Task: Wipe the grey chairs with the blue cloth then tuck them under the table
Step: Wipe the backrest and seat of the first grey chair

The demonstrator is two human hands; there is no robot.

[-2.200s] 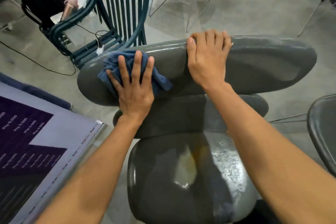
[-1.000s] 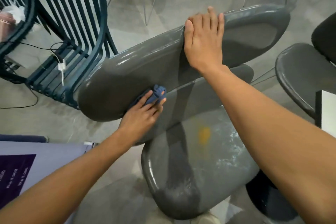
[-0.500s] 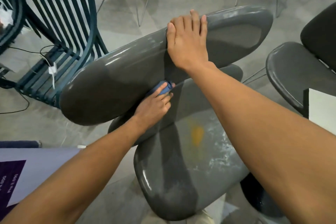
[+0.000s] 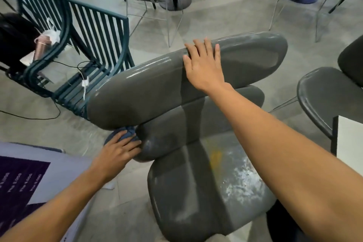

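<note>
A grey chair (image 4: 196, 127) with a glossy moulded shell occupies the centre of the head view, its long upper backrest pad tilted, a smaller lower pad beneath it and the seat below that. The right hand (image 4: 204, 65) lies flat on the upper pad near its top edge, fingers straight and spread, holding nothing. The left hand (image 4: 117, 151) presses the blue cloth (image 4: 125, 133) against the left end of the lower pad, just under the overhang of the upper pad; the fingers cover most of the cloth and only a bunched blue edge shows above them, so how firmly they curl round it appears uncertain. The seat carries a pale, patchy sheen on its right half and a faint yellowish mark near the middle; its front edge is cut off by the frame and partly hidden by the right forearm. A dark green slatted metal chair (image 4: 92, 45) stands to the left on the floor, with a white cable (image 4: 84, 86) lying on it. A second grey chair (image 4: 326, 100) sits at the right, partly cut off. A printed sign with purple panels (image 4: 25, 182) fills the lower left; its small text is illegible. A white tabletop corner (image 4: 349, 143) enters at the right edge.
</note>
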